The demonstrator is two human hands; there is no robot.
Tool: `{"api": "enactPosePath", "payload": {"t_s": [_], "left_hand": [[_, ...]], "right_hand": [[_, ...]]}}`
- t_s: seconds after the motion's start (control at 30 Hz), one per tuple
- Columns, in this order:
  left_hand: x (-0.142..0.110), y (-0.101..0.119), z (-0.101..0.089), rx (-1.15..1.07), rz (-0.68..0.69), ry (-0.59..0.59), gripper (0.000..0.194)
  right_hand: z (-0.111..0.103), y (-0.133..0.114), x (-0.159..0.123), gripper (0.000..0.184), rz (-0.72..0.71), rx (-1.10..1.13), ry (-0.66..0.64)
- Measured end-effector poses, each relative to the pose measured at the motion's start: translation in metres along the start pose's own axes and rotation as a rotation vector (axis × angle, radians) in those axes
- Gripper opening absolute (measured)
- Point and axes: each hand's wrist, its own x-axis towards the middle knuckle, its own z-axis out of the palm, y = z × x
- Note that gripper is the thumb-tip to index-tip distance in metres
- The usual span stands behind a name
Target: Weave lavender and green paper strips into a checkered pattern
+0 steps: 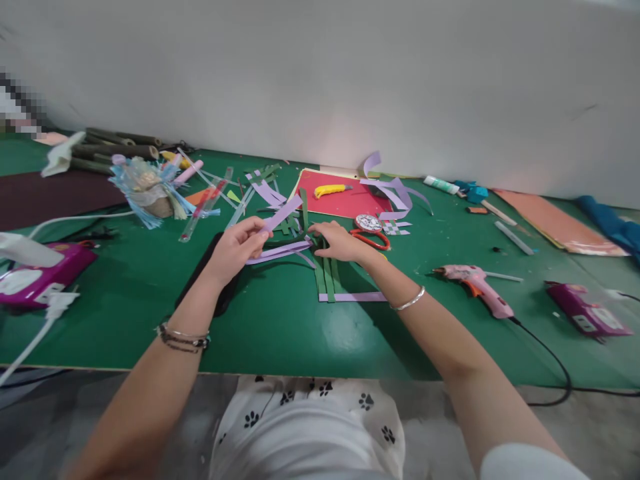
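My left hand [243, 245] pinches a purple paper strip [284, 212], whose free end points up and to the right. Over the green paper strips [327, 277] reaches my right hand [336, 241], its fingers curled around part of them; the fingertips are partly hidden. Those green strips run toward me and cross a flat purple strip [353, 297] lying on the table. More loose purple strips [283, 252] lie between my two hands. Red-handled scissors [374, 239] rest just beyond my right hand, beside a round patterned tape roll [367, 223]. A black phone-like slab [227, 297] sits under my left wrist.
A yellow utility knife [333, 191] lies on red paper [320, 205]. At right are a pink glue gun [477, 285] with its cord and a purple power strip [587, 310]. Another power strip [47, 273], a ruler [205, 207] and bamboo pieces [115, 152] occupy the left.
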Motion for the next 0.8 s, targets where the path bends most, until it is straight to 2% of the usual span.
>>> {"api": "enactPosePath", "payload": {"t_s": [0.23,0.37,0.57,0.8], "left_hand": [[0.0,0.0,0.001,0.003,0.001,-0.003,0.007],[0.0,-0.001,0.0,-0.001,0.004,0.004,0.008],[0.001,-0.002,-0.003,0.022,0.027,0.027,0.006],[-0.002,0.004,-0.011,-0.101,0.071,0.06,0.007]], "right_hand": [[0.001,-0.003,0.005,0.047,0.06,-0.122,-0.081],[0.002,-0.003,0.009,0.046,0.046,-0.13,-0.053],[-0.004,-0.007,0.007,0.037,0.027,-0.021,-0.04],[-0.012,-0.007,-0.001,0.03,0.04,0.074,-0.046]]}}
